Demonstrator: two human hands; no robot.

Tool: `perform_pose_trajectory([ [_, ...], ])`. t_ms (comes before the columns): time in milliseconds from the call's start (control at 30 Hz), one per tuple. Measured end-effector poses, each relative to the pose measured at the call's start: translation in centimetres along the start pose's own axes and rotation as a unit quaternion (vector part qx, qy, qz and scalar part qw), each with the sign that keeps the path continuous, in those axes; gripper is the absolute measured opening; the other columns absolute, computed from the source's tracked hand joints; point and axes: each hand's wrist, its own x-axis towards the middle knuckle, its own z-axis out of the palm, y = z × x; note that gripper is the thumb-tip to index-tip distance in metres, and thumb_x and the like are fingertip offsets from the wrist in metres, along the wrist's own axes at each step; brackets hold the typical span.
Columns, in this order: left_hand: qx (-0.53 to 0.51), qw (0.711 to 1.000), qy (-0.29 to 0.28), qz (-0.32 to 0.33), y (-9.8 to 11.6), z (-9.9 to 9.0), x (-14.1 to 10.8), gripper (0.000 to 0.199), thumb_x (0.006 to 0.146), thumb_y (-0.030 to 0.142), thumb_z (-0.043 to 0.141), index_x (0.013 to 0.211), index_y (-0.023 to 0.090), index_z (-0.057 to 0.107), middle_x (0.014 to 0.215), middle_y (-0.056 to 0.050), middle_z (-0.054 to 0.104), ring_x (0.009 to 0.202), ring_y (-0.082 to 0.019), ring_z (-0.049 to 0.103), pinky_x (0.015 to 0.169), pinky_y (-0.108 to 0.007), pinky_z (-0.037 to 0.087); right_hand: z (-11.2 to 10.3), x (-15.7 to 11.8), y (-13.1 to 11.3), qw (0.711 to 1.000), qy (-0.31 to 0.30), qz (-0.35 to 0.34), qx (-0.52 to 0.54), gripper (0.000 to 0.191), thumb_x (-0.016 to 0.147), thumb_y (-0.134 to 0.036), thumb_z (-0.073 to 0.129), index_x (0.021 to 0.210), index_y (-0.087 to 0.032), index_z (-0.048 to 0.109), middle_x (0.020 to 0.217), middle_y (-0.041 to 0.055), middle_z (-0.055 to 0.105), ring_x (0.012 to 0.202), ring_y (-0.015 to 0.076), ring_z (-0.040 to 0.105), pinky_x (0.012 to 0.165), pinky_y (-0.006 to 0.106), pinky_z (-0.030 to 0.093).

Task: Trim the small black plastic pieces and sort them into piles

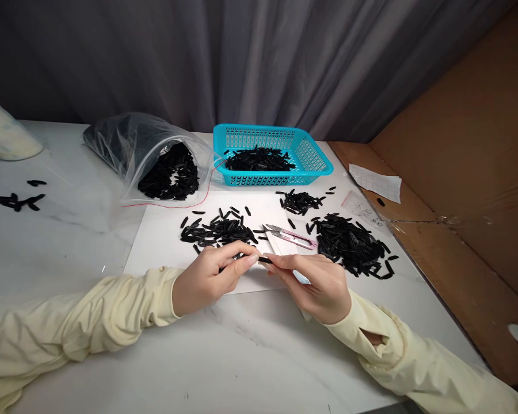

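Note:
Between my two hands is a small black elongated strip (265, 260), whose kind I cannot make out. My left hand (216, 275) pinches it between thumb and forefinger at one end. The fingertips of my right hand (313, 283) close on the other end. Just beyond my fingers, pink-handled thread snips (291, 236) lie on a white sheet (155, 241). A loose pile of similar black strips (224, 229) spreads behind my left hand. To the right of my right hand sits a larger heap of black strips (349, 244).
A blue perforated basket (276, 179) holding black strips stands at the back. Left of it, an open clear plastic bag (133, 144) of strips lies on its side. A small pile (301, 201) is in front of the basket. Cardboard (457, 144) walls the right side.

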Motion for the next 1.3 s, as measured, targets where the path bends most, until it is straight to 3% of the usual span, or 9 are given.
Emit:
perform_pose_trajectory([
  [1300, -0.042, 0.999, -0.023, 0.000, 0.02, -0.01, -0.17, 0.032, 0.088, 0.031, 0.039, 0.107, 0.011, 0.055, 0.038, 0.011, 0.030, 0.032, -0.004, 0.024, 0.034, -0.017, 0.023, -0.31, 0.19, -0.33, 1.000, 0.017, -0.014, 0.018, 0.018, 0.073, 0.003, 0.056, 0.078, -0.014, 0.058, 0.062, 0.0045, 0.069, 0.051, 0.0135, 0.065, 0.049, 0.020, 0.053],
])
